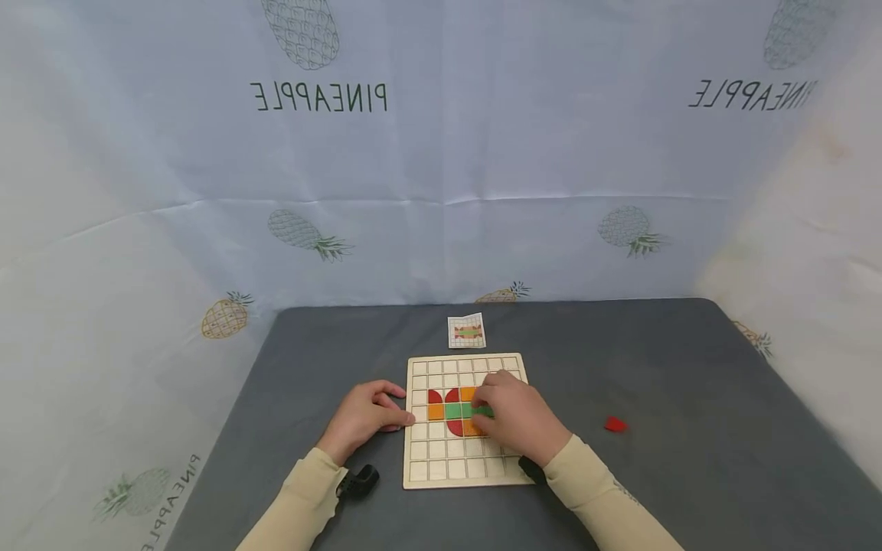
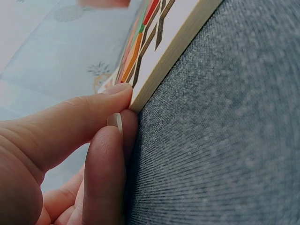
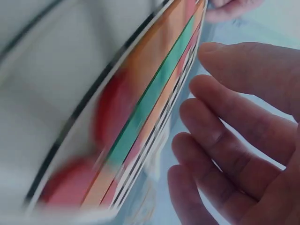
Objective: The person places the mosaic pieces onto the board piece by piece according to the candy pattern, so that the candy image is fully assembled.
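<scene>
A light wooden grid board [image 1: 437, 468] lies flat on the dark table. My left hand [image 1: 365, 417] pinches its left edge, the thumb [image 2: 112, 96] on top and fingers against the side. Colored tiles fill some middle squares: orange tile [image 1: 436, 412], green tile [image 1: 452, 411] and rounded red tile [image 1: 454, 428] among them. Over the right part of these hovers my right hand [image 1: 520, 417], hiding several squares in the head view. In the right wrist view its fingers [image 3: 225, 126] are loosely extended beside the green strip [image 3: 150, 98], with nothing seen between them.
A small card [image 1: 466, 331] printed with a colored grid pattern lies behind the board. One loose red piece [image 1: 615, 424] rests on the table [image 1: 689, 459] to the right. Cloth with pineapple prints [image 1: 623, 226] hangs behind and at the sides.
</scene>
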### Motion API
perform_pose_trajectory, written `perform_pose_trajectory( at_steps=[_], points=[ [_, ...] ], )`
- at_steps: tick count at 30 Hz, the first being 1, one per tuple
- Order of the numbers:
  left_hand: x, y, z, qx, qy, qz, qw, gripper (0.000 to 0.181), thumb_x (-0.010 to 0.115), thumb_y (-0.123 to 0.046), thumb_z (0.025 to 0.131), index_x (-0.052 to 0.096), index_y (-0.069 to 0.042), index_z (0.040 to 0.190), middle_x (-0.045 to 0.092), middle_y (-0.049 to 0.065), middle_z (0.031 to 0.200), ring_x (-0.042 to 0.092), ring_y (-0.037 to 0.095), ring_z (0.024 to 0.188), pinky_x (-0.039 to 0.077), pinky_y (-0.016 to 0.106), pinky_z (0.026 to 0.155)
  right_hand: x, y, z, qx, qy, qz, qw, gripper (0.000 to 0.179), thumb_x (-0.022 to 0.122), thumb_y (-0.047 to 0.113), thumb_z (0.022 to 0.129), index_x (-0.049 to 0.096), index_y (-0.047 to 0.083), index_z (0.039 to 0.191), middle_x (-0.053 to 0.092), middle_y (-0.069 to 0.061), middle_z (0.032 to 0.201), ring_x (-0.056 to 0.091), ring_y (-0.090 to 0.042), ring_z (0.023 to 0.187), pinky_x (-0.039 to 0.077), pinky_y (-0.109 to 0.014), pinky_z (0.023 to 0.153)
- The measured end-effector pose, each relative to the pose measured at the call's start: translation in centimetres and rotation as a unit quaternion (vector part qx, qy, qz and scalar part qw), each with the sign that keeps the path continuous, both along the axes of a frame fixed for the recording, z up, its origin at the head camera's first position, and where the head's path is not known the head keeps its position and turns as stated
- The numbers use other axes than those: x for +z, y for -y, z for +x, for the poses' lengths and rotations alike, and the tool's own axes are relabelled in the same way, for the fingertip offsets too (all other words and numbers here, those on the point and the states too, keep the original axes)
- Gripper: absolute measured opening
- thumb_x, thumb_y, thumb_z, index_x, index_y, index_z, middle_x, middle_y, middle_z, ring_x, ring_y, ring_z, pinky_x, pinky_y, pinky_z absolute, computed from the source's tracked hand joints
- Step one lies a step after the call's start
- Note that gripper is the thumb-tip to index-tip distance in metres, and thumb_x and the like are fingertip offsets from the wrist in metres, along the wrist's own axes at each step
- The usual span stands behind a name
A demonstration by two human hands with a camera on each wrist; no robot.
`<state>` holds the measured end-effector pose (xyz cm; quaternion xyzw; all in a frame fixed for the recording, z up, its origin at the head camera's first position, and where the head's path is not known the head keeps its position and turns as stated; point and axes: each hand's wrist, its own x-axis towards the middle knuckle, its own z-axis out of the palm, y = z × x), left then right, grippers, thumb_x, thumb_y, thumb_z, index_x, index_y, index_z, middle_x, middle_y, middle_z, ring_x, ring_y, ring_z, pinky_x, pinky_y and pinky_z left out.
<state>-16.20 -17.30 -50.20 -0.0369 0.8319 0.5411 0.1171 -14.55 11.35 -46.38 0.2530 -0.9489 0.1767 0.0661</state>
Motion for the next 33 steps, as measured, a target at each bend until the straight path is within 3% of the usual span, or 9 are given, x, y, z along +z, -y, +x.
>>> perform_pose_trajectory(
  at_steps=[7, 12, 20, 33],
  points=[
    [0.3, 0.8, 0.1, 0.009, 0.002, -0.003, 1.0, 0.052, 0.101, -0.02, 0.076, 0.075, -0.008, 0.119, 0.076, 0.007, 0.084, 0.072, 0.019, 0.072, 0.065, 0.032, 0.07, -0.1, -5.9, 0.8, -0.045, -0.015, 0.015, 0.9988, 0.016, 0.094, 0.021, 0.085, 0.08, 0.02, 0.093, 0.068, 0.009, 0.092, 0.055, -0.007, 0.088, 0.058, -0.028, 0.072],
    [0.4, 1.0, 0.3, 0.012, 0.005, -0.004, 0.9999, 0.052, 0.101, -0.02, 0.075, 0.076, -0.008, 0.119, 0.076, 0.007, 0.084, 0.072, 0.018, 0.071, 0.063, 0.032, 0.069, -0.3, -10.8, 1.6, -0.078, -0.01, 0.03, 0.9965, 0.019, 0.095, 0.022, 0.084, 0.079, 0.022, 0.095, 0.067, 0.009, 0.093, 0.06, -0.01, 0.09, 0.06, -0.035, 0.075],
    [0.2, 0.8, 0.5, 0.0, 0.002, 0.012, 0.9999, 0.053, 0.1, -0.018, 0.076, 0.075, -0.006, 0.121, 0.075, 0.008, 0.085, 0.073, 0.019, 0.074, 0.066, 0.033, 0.073, -1.0, -17.3, 2.8, -0.116, 0.011, 0.034, 0.9926, 0.022, 0.096, 0.027, 0.082, 0.079, 0.024, 0.096, 0.067, 0.01, 0.095, 0.059, -0.012, 0.087, 0.055, -0.037, 0.07],
    [0.2, 0.3, 0.3, -0.01, 0.0, 0.011, 0.9999, 0.052, 0.1, -0.018, 0.076, 0.075, -0.006, 0.12, 0.075, 0.007, 0.085, 0.071, 0.018, 0.072, 0.065, 0.032, 0.071, -1.3, -19.6, 2.9, -0.136, 0.078, 0.032, 0.9871, 0.022, 0.094, 0.031, 0.083, 0.08, 0.021, 0.096, 0.071, 0.007, 0.095, 0.066, -0.019, 0.091, 0.06, -0.048, 0.078]
  ],
)
